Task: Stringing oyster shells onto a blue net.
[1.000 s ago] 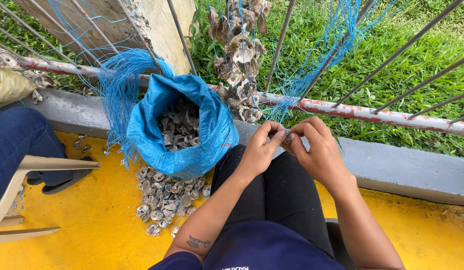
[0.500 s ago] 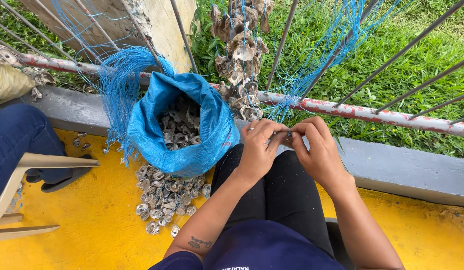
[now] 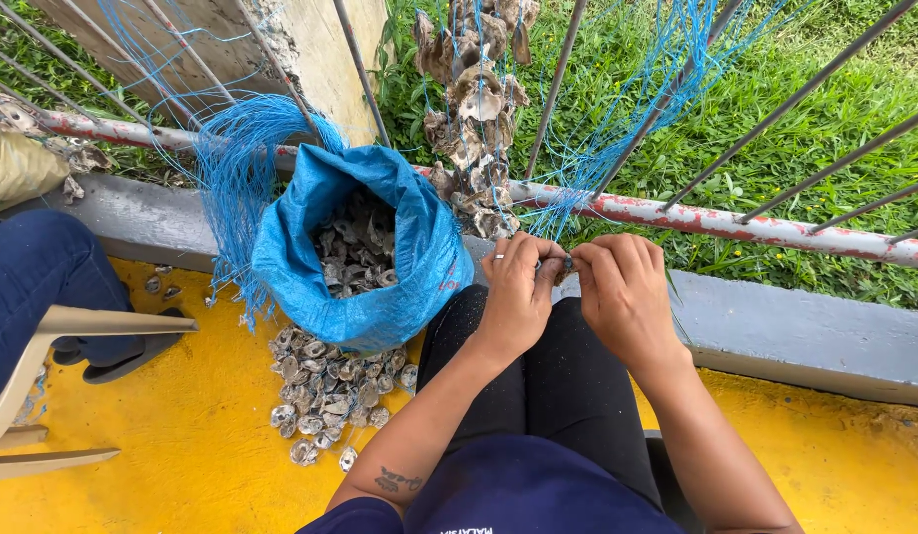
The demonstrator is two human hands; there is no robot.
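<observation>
From the head camera, the left hand (image 3: 518, 297) and the right hand (image 3: 625, 295) meet just above the person's knees, fingers curled tight, pinching a small dark shell (image 3: 561, 265) between them. Blue string (image 3: 617, 148) runs from the shell up to the rusty red rail (image 3: 736, 225). A strung bunch of shells (image 3: 476, 109) hangs at the rail beside the string. To the left, an open blue bag (image 3: 419, 247) holds more shells, and a loose pile of shells (image 3: 325, 391) lies on the yellow floor (image 3: 182, 435) under it. Another person's leg (image 3: 39, 277) shows at far left.
</observation>
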